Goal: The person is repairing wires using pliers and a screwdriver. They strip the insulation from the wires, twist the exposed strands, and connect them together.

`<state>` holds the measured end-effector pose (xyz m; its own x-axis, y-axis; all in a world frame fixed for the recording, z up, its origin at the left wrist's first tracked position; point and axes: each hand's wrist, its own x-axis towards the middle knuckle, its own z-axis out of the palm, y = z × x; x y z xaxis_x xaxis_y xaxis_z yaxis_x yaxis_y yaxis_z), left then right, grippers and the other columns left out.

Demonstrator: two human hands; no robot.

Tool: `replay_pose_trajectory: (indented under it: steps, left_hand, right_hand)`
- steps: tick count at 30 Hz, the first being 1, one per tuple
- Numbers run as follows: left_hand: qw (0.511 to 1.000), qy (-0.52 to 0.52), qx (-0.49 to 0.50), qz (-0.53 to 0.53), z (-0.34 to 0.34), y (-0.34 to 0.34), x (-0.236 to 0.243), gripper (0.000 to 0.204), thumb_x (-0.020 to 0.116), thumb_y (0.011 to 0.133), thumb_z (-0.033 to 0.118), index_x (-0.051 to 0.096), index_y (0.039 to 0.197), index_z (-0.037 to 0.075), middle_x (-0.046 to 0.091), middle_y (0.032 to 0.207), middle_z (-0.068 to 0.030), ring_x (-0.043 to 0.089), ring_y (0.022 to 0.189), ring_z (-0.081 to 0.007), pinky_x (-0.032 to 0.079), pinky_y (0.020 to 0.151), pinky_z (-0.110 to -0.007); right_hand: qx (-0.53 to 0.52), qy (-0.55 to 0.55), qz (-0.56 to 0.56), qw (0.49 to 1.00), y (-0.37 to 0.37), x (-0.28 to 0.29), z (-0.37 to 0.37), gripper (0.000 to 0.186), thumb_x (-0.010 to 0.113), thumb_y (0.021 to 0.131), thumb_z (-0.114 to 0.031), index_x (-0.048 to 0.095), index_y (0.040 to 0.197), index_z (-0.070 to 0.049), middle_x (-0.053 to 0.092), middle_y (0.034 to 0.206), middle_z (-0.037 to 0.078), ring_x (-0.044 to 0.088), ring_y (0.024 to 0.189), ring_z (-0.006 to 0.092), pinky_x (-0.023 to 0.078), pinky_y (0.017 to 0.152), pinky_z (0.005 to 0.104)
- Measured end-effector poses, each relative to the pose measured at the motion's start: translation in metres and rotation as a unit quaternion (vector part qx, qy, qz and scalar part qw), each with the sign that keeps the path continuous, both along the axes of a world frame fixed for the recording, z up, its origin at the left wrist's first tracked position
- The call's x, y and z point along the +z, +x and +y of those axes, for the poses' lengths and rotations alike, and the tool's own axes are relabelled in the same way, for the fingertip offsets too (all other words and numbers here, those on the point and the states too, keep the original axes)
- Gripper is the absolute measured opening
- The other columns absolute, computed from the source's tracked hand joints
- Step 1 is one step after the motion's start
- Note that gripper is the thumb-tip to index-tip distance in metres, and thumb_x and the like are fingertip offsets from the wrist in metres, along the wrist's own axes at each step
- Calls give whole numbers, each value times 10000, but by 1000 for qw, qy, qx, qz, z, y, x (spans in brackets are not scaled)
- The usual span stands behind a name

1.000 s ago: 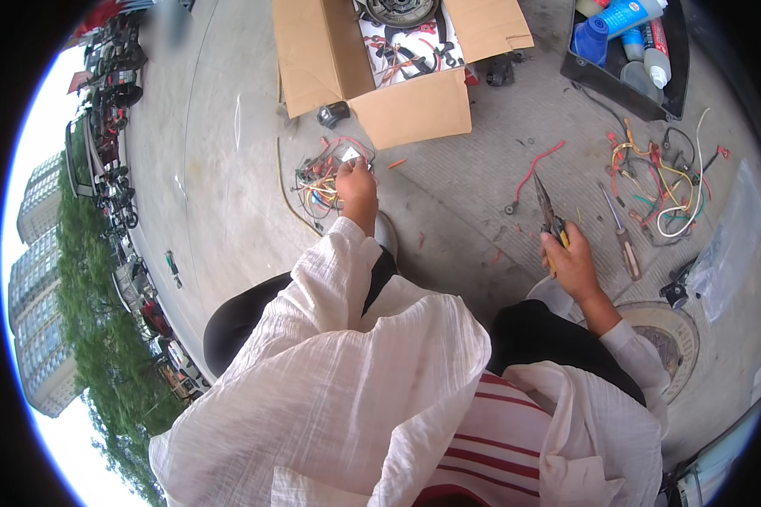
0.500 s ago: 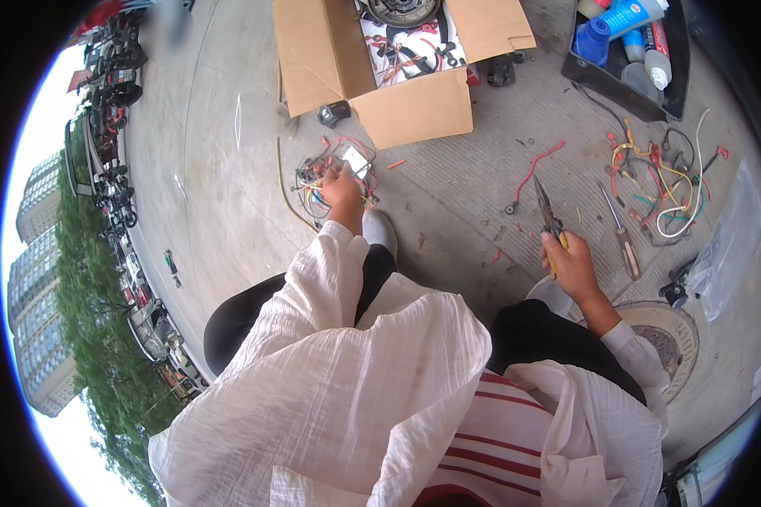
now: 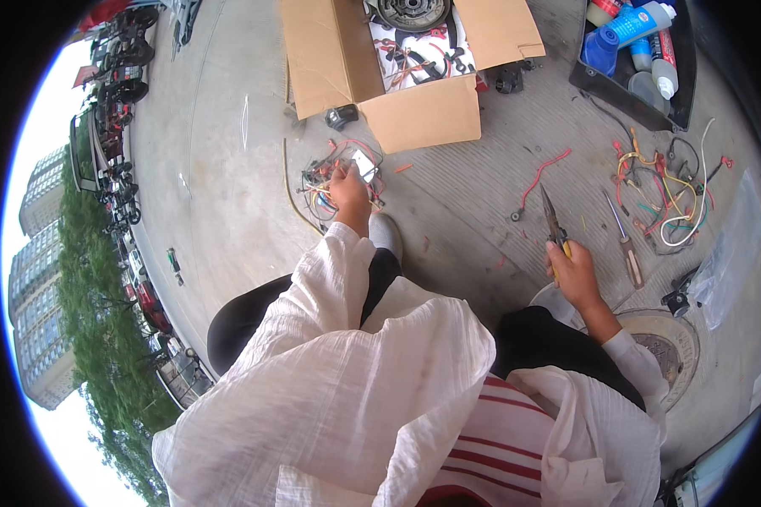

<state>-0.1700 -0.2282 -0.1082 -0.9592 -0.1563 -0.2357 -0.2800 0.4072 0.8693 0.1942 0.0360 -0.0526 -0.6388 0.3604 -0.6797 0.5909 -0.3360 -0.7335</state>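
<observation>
My left hand (image 3: 349,193) reaches down to a tangle of thin coloured wires (image 3: 321,173) on the ground, fingers closed on some of it. A small white flat piece (image 3: 364,166) lies in the tangle beside my fingertips. My right hand (image 3: 575,275) is wrapped round the yellow handles of long-nosed pliers (image 3: 552,221), whose dark jaws point away from me and look nearly closed. Beyond their tip lies a red wire (image 3: 543,179) with a ring end. A screwdriver (image 3: 627,245) rests on the ground to the right of the pliers.
An open cardboard box (image 3: 423,114) with a wheel-like part and cables stands ahead. At the far right, a black bin (image 3: 596,84) holds bottles and tubes. Loose wires (image 3: 668,190), clear plastic (image 3: 731,245) and a round ground cover (image 3: 681,338) lie on the right.
The whole view has shifted slightly, so things sit a little further right and lower. My left hand stays at the wires; my right still holds the pliers.
</observation>
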Motion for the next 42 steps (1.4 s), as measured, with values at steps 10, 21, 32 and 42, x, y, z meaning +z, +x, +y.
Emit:
replay_pose_trajectory:
  steps: [10, 21, 32, 42]
  left_hand:
    - [989, 112, 94, 35, 29, -30, 45, 80, 598, 858, 54, 643, 902, 4, 599, 760, 17, 500, 644, -71, 395, 588, -241]
    - [977, 123, -106, 142, 155, -45, 95, 109, 653, 860, 85, 682, 944, 23, 609, 775, 24, 479, 625, -50, 377, 549, -215]
    - [953, 219, -207, -20, 176, -6, 106, 224, 498, 935, 168, 591, 1077, 22, 392, 675, 28, 361, 599, -101, 368, 588, -276]
    - [821, 384, -286, -310, 211, 88, 110, 227, 529, 979, 250, 575, 1083, 54, 570, 936, -29, 532, 901, -153, 462, 897, -339]
  right_hand:
    - [7, -2, -24, 1000, -6, 3, 1, 294, 606, 928, -251, 589, 776, 0, 578, 638, 33, 543, 544, 111, 442, 521, 281]
    - [0, 12, -16, 1000, -1, -2, -1, 297, 607, 925, -251, 585, 781, 8, 570, 612, 39, 543, 536, 116, 437, 514, 294]
    - [0, 24, -4, 1000, 8, -4, 0, 322, 582, 946, -280, 566, 785, -2, 574, 627, 39, 550, 557, 112, 436, 510, 294]
    - [-89, -117, 78, 986, -2, 1, 2, 271, 531, 975, -240, 618, 937, 13, 629, 806, 56, 577, 703, 107, 487, 638, 255]
